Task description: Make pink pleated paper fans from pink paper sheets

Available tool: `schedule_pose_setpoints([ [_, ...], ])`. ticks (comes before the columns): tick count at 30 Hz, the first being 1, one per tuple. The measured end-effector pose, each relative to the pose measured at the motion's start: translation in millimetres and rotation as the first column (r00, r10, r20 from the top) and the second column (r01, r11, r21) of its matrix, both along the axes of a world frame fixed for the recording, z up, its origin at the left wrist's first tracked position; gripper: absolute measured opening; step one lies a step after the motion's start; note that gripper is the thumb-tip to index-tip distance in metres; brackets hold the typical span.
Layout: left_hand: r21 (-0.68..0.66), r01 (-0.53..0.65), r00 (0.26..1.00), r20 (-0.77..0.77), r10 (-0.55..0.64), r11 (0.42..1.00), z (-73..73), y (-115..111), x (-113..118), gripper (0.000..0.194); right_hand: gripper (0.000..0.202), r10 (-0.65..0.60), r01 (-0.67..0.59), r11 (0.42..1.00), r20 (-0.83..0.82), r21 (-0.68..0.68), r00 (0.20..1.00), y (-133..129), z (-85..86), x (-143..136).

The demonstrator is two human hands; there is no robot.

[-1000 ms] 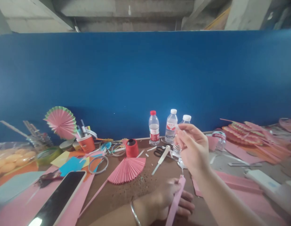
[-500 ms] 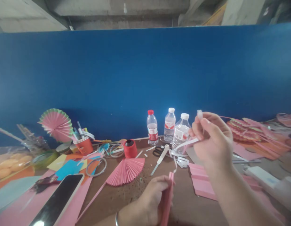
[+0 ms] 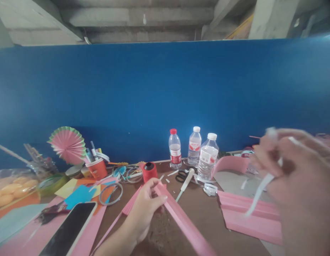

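Observation:
My left hand [image 3: 145,206] pinches the upper end of a pink folded paper strip [image 3: 184,223], which slants down toward the near edge of the view. My right hand [image 3: 305,170], smeared by motion, is raised at the right with its fingers closed on a white strip [image 3: 259,195] that hangs from it. A small whitish piece shows at its fingertips. Behind my left hand, a pink pleated paper fan [image 3: 131,202] lies partly hidden beside a red spool [image 3: 149,172]. Below the right hand lies a pink creased sheet [image 3: 247,222].
Three plastic bottles [image 3: 207,158] stand by the blue partition [image 3: 165,85]. A white-handled knife [image 3: 187,179] and scissors [image 3: 181,176] lie before them. At left are a phone [image 3: 69,229], coloured paper [image 3: 79,192], a red cup of pens [image 3: 97,169] and a pink-green fan [image 3: 67,144].
My right hand has moved right with the white strip. My left hand has shifted left and up, and the pink folded strip now tilts. The pink fan is more covered.

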State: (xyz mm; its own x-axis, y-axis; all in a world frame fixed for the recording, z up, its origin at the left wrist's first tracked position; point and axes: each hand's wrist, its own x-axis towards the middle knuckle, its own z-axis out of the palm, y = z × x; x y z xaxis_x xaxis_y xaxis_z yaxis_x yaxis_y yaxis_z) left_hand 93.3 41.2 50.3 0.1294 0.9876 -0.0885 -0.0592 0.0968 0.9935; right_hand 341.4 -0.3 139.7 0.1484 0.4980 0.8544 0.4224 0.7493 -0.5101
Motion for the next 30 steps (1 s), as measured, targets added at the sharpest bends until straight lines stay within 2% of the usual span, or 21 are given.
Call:
schedule_pose_setpoints([
  [2,0.071,-0.064,0.998,-0.009,0.065,0.995,1.5,6.3,-7.2,0.018,0.014,0.167,-0.191,0.973,-0.178,-0.129,0.970,-1.7,-6.0,-19.7],
  [3,0.112,-0.100,0.995,-0.008,0.101,0.989,1.4,9.5,-10.8,0.016,0.010,0.265,-0.331,0.914,-0.269,-0.237,0.926,-2.9,-11.2,-32.7],
  [5,0.185,-0.171,0.985,-0.002,0.175,0.968,0.7,15.2,-16.9,0.018,0.010,0.375,-0.535,0.740,-0.410,-0.408,0.831,-5.7,-25.3,-63.1],
  [6,0.213,-0.201,0.978,-0.005,0.207,0.956,0.4,17.1,-19.2,0.019,0.009,0.418,-0.592,0.633,-0.423,-0.499,0.804,-6.8,-33.6,-79.1],
  [7,0.235,-0.225,0.972,-0.011,0.234,0.946,0.2,18.3,-20.9,0.020,0.007,0.410,-0.588,0.589,-0.422,-0.555,0.809,-7.2,-42.2,-94.4],
  [8,0.251,-0.237,0.968,-0.020,0.250,0.938,0.4,18.7,-21.9,0.021,0.004,0.402,-0.572,0.577,-0.406,-0.584,0.820,-6.3,-50.6,-108.0],
  [11,0.277,-0.223,0.963,-0.086,0.255,0.935,3.2,15.5,-21.1,0.018,0.005,0.372,-0.537,0.589,-0.388,-0.603,0.843,4.7,-70.7,-133.4],
  [15,0.202,-0.179,0.968,-0.138,0.209,0.963,10.1,6.0,-16.1,0.018,0.003,0.370,-0.492,0.640,-0.324,-0.591,0.871,26.9,-82.5,-133.3],
  [18,0.139,-0.114,0.992,-0.044,0.121,0.984,12.7,0.1,-14.2,0.012,0.001,0.391,-0.513,0.628,-0.333,-0.585,0.858,35.3,-84.4,-127.3],
  [22,0.070,-0.063,0.997,0.045,0.060,0.996,13.2,-3.3,-14.6,0.018,0.018,0.372,-0.519,0.586,-0.362,-0.622,0.855,36.5,-83.0,-125.0],
  [26,0.075,-0.049,0.992,0.123,0.040,0.996,14.6,-2.3,-15.1,0.014,0.010,0.341,-0.477,0.587,-0.335,-0.654,0.879,36.7,-80.8,-124.9],
  [30,0.100,-0.022,0.993,0.115,0.010,0.995,13.4,-1.1,-16.2,0.014,0.010,0.309,-0.488,0.581,-0.378,-0.652,0.873,35.7,-75.0,-124.6],
])
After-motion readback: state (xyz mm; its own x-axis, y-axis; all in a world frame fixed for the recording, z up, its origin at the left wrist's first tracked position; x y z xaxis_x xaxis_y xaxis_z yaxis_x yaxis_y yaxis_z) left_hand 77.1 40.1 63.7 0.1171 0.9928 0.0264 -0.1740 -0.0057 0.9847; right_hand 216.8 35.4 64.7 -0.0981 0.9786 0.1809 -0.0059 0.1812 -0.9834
